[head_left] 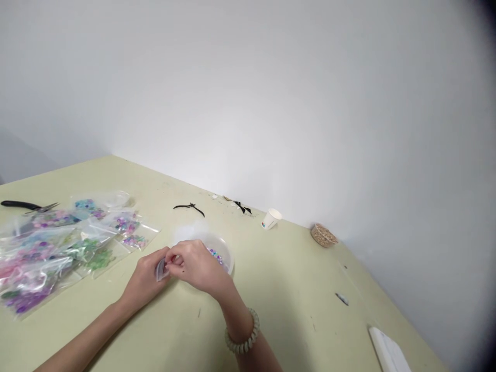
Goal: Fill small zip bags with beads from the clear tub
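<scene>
My left hand point(149, 274) holds a small clear plastic bag point(160, 270) upright between its fingers, left of a round white dish point(228, 254). At the bag's mouth, the thumb and index finger of my right hand point(197, 266) are pinched together. Something small and pinkish shows at those fingertips, too small to make out. Purple, blue and white beads point(217, 256) lie in the dish, which is partly hidden behind my right hand.
Bags of coloured beads point(58, 253) cover the left side. Black-handled pliers point(23, 205) lie behind them. Farther back are black cutters point(190, 206), a paper cup point(271, 218) and a tub of brown bits point(323, 235). A white object point(387, 351) lies lower right.
</scene>
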Action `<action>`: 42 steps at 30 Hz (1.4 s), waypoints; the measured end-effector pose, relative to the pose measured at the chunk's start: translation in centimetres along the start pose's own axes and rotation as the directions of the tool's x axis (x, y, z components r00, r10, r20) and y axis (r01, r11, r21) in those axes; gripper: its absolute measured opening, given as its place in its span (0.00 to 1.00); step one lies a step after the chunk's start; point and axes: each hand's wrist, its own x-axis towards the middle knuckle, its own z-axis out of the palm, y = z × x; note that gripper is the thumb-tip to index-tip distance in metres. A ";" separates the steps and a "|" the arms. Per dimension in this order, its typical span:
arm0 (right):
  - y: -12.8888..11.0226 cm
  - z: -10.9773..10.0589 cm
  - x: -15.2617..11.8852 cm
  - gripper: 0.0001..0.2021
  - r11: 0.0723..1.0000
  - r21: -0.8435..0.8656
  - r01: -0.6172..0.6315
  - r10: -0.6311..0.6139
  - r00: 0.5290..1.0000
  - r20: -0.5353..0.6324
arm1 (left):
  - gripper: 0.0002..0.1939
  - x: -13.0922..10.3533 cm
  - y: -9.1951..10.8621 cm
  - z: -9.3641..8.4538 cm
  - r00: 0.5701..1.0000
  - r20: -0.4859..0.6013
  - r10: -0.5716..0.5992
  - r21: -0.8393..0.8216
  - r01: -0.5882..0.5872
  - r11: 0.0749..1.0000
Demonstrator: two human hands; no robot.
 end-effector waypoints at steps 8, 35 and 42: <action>-0.3 -0.8 -0.7 0.06 0.985 0.172 -0.008 0.025 0.995 -0.093 | 0.06 0.1 0.2 -0.3 0.995 0.088 0.050 0.057 -0.055 0.997; -2.0 -2.6 -1.8 0.05 0.915 0.351 0.198 -0.094 0.952 -0.291 | 0.09 0.0 4.4 -1.4 1.000 0.000 0.024 -0.089 -0.024 0.996; -2.9 -6.2 -3.8 0.08 0.548 0.753 0.365 0.194 0.820 -0.539 | 0.14 2.6 12.6 -1.6 0.906 0.420 -0.046 -0.626 0.326 0.708</action>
